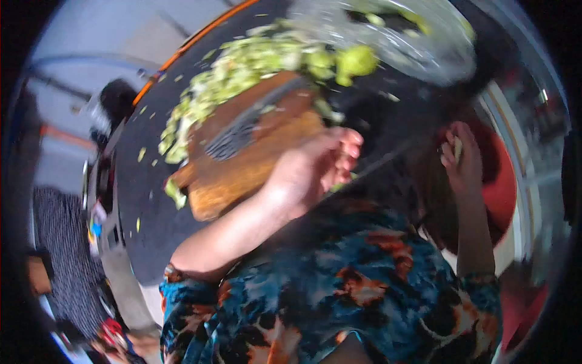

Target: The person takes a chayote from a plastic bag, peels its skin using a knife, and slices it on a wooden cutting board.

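My left hand [321, 161] is at the table's near edge, beside the wooden cutting board [260, 176]. Its fingers are curled and a little blurred; a green scrap shows under them, and what they hold, if anything, is hidden. My right hand [465, 161] hangs past the table edge over a red bucket [502, 188], fingers closed on a small pale green vegetable piece [458, 149]. On the board lies a knife [264, 109], with a patterned grey part toward the left. Chopped green vegetable [242, 67] is heaped along the board's far side.
Several larger green pieces [356, 60] lie right of the heap. Behind them is a clear plastic bag [418, 48] with more green pieces inside. Scraps dot the dark tabletop [142, 212], which has an orange edge [194, 41]. Another person's patterned clothing [70, 255] shows at the left.
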Demonstrator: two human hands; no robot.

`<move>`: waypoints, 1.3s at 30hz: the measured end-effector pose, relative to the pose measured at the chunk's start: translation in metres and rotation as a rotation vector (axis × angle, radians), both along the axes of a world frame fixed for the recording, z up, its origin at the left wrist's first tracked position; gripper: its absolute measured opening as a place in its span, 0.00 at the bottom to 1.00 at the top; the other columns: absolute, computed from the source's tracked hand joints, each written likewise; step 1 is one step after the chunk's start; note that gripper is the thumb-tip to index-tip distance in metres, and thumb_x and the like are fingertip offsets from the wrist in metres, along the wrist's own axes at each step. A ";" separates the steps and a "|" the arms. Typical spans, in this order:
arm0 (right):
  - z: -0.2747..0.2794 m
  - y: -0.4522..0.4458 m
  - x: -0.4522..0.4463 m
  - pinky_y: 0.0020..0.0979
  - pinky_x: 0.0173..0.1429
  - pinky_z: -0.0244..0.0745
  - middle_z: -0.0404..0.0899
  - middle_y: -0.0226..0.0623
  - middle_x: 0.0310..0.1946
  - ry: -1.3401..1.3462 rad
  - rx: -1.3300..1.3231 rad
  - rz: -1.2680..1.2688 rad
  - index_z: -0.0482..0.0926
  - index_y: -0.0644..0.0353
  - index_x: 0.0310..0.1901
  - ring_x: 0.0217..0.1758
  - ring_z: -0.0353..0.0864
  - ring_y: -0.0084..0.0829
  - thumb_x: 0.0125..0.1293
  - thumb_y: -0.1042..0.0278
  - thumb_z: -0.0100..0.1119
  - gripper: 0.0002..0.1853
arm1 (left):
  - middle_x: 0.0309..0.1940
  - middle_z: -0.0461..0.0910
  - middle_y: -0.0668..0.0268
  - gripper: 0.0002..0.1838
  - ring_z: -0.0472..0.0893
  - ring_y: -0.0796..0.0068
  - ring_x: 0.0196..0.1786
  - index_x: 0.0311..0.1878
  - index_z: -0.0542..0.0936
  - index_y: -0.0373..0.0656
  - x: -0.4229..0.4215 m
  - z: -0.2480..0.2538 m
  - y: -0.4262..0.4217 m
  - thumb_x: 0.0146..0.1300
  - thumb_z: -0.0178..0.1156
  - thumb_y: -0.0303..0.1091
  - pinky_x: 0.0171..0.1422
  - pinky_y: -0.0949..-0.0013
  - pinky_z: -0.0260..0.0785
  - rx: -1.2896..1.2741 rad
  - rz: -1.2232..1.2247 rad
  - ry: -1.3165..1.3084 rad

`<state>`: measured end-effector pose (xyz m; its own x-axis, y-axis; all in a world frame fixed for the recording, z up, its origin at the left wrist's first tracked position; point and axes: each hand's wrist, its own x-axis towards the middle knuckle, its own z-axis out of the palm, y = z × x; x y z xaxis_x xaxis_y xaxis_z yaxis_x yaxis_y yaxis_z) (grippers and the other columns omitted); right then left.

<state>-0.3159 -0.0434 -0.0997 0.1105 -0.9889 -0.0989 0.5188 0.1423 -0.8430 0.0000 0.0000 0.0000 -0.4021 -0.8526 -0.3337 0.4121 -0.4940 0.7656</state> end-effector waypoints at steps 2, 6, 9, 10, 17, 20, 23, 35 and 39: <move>0.030 -0.005 0.028 0.19 0.26 0.64 0.70 0.24 0.32 0.304 -0.160 0.050 0.73 0.54 0.48 0.31 0.69 0.14 0.72 0.62 0.50 0.08 | 0.30 0.72 0.75 0.12 0.69 0.84 0.32 0.45 0.76 0.41 -0.011 -0.009 0.006 0.71 0.52 0.39 0.36 0.79 0.63 -0.020 -0.043 -0.039; 0.107 -0.018 0.172 0.21 0.28 0.66 0.70 0.25 0.34 0.409 -0.171 0.506 0.72 0.55 0.50 0.33 0.72 0.16 0.72 0.65 0.48 0.09 | 0.31 0.72 0.75 0.10 0.68 0.89 0.33 0.45 0.77 0.40 0.080 0.016 0.014 0.72 0.50 0.36 0.36 0.82 0.62 -0.266 -0.148 -0.334; 0.114 -0.041 0.233 0.24 0.31 0.70 0.70 0.29 0.40 0.312 -0.204 0.737 0.70 0.57 0.54 0.39 0.75 0.20 0.68 0.73 0.49 0.14 | 0.35 0.75 0.73 0.09 0.71 0.86 0.38 0.46 0.78 0.40 0.120 0.016 0.017 0.71 0.50 0.32 0.43 0.81 0.64 -0.594 -0.010 -0.491; 0.116 -0.048 0.252 0.24 0.31 0.71 0.71 0.30 0.42 0.308 -0.238 0.768 0.69 0.58 0.56 0.42 0.75 0.22 0.67 0.75 0.48 0.16 | 0.38 0.77 0.72 0.09 0.73 0.83 0.44 0.48 0.77 0.40 0.136 0.012 0.014 0.70 0.50 0.29 0.49 0.80 0.65 -0.589 0.046 -0.450; 0.143 -0.127 0.387 0.33 0.54 0.76 0.73 0.47 0.55 0.293 -0.462 0.758 0.62 0.66 0.66 0.56 0.76 0.35 0.68 0.74 0.53 0.26 | 0.52 0.79 0.62 0.15 0.79 0.69 0.51 0.53 0.78 0.39 0.239 0.042 -0.034 0.64 0.55 0.30 0.58 0.64 0.70 -0.798 0.743 -1.062; 0.136 -0.155 0.390 0.31 0.57 0.72 0.75 0.42 0.55 0.824 -0.601 0.541 0.66 0.62 0.64 0.55 0.75 0.32 0.68 0.68 0.55 0.24 | 0.49 0.79 0.52 0.22 0.78 0.50 0.54 0.60 0.73 0.41 0.293 0.004 -0.076 0.62 0.56 0.31 0.60 0.57 0.69 -1.018 0.797 -1.730; 0.092 -0.210 0.342 0.31 0.59 0.70 0.79 0.44 0.52 1.000 -0.837 0.411 0.75 0.64 0.57 0.53 0.78 0.31 0.66 0.60 0.59 0.21 | 0.40 0.82 0.51 0.23 0.80 0.48 0.49 0.61 0.73 0.45 0.316 0.003 -0.073 0.62 0.56 0.35 0.58 0.55 0.70 -0.705 0.303 -1.951; 0.139 -0.327 0.072 0.32 0.35 0.73 0.81 0.36 0.28 1.823 -0.374 0.215 0.81 0.61 0.42 0.29 0.80 0.32 0.63 0.56 0.54 0.16 | 0.50 0.81 0.55 0.30 0.81 0.53 0.50 0.67 0.70 0.49 0.324 0.018 -0.069 0.59 0.52 0.23 0.56 0.61 0.72 -0.620 0.463 -1.819; 0.139 -0.425 0.050 0.41 0.56 0.73 0.83 0.54 0.42 1.792 -0.999 -0.355 0.77 0.64 0.53 0.47 0.81 0.50 0.61 0.57 0.53 0.23 | 0.59 0.73 0.59 0.33 0.78 0.58 0.56 0.67 0.68 0.53 0.293 0.027 -0.052 0.56 0.56 0.22 0.62 0.62 0.69 -0.912 0.559 -2.058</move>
<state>-0.2657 -0.4688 0.0391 0.3584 -0.7112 0.6047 -0.8778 -0.4773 -0.0411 0.2933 -0.0519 0.0270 0.0894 -0.8309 0.5492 -0.9955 -0.0573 0.0754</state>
